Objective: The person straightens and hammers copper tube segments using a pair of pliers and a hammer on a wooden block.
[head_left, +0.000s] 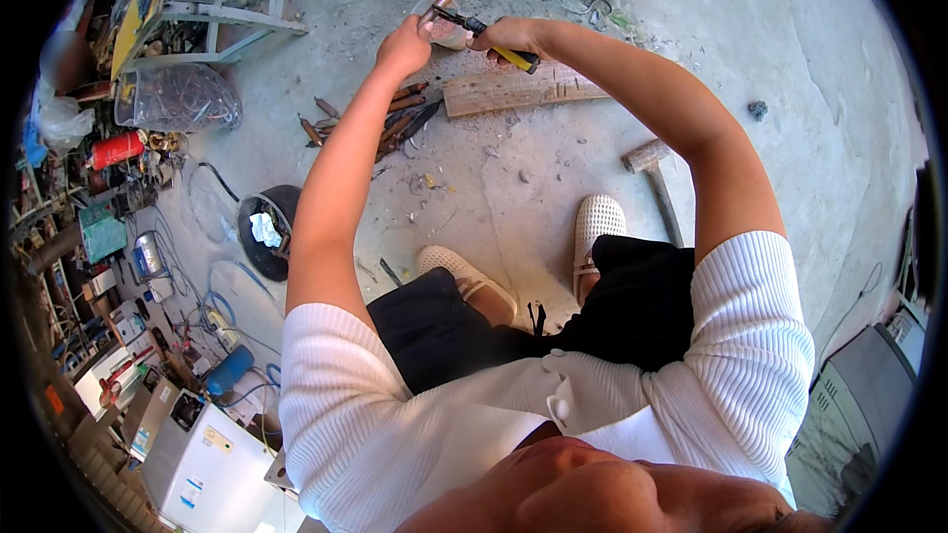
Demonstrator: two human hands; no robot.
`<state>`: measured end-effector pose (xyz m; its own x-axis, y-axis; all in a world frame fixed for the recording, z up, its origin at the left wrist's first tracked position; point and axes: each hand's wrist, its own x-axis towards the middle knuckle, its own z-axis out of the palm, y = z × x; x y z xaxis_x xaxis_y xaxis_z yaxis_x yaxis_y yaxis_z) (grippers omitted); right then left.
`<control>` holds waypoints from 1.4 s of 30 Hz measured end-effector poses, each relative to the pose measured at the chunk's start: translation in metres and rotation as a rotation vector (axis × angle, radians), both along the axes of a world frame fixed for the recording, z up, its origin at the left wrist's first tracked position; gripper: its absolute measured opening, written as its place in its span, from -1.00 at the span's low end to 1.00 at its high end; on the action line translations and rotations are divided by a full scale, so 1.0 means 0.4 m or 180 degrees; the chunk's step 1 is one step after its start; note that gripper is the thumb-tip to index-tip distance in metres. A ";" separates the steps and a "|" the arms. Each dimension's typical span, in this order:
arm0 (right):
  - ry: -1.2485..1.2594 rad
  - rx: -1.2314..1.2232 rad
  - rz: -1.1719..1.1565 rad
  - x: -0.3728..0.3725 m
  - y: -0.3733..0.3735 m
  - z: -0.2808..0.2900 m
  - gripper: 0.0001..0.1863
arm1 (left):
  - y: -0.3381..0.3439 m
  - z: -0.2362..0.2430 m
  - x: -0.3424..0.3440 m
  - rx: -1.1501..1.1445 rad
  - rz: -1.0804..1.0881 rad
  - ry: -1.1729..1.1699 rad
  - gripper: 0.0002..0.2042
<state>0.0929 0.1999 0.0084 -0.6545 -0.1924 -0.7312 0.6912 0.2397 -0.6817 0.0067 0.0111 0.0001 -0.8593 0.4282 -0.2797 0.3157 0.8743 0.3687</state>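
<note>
The right hand (509,37) is closed around a yellow-handled tool (486,37). At its 9 o'clock, the left hand (405,44) pinches a small round piece (441,22) (too small to tell more). A wooden plank (518,89) lies just below, on the concrete floor (553,168).

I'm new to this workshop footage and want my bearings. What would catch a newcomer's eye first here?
First, the two hands at top centre: the right hand grips a yellow-handled tool against a small object pinched in the left hand, above a wooden plank on the concrete floor. A hammer lies right of the feet, and rusty tools sit in a pile left of the plank.
</note>
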 end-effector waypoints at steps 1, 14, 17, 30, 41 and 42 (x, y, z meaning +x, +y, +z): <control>0.0014 0.0015 0.0016 0.001 0.000 0.008 -0.68 | -0.001 -0.002 -0.003 0.0066 0.0026 -0.0038 -0.67; 0.0319 0.0263 -0.0194 -0.001 -0.015 -0.037 -0.68 | -0.002 0.004 -0.012 0.0201 0.0102 -0.0223 -0.61; 0.0369 0.0412 -0.0180 0.006 -0.016 -0.024 -0.63 | -0.010 0.002 -0.018 0.0284 0.0049 -0.0210 -0.61; 0.1441 0.1645 0.0102 0.028 -0.025 -0.052 -0.56 | -0.027 -0.024 -0.033 0.0472 -0.0100 -0.0309 -0.62; 0.1454 0.2372 0.0346 0.006 -0.011 -0.032 -0.56 | -0.045 -0.046 -0.050 0.0466 -0.0159 -0.0257 -0.63; 0.1366 0.2315 0.0341 0.014 -0.016 -0.016 -0.57 | -0.038 -0.036 -0.042 0.0471 -0.0199 -0.0205 -0.64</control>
<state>0.0984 0.1937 0.0020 -0.9083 0.1525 -0.3896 0.3567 0.7689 -0.5306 -0.0101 -0.0040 -0.0144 -0.8120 0.5209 -0.2633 0.3394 0.7884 0.5131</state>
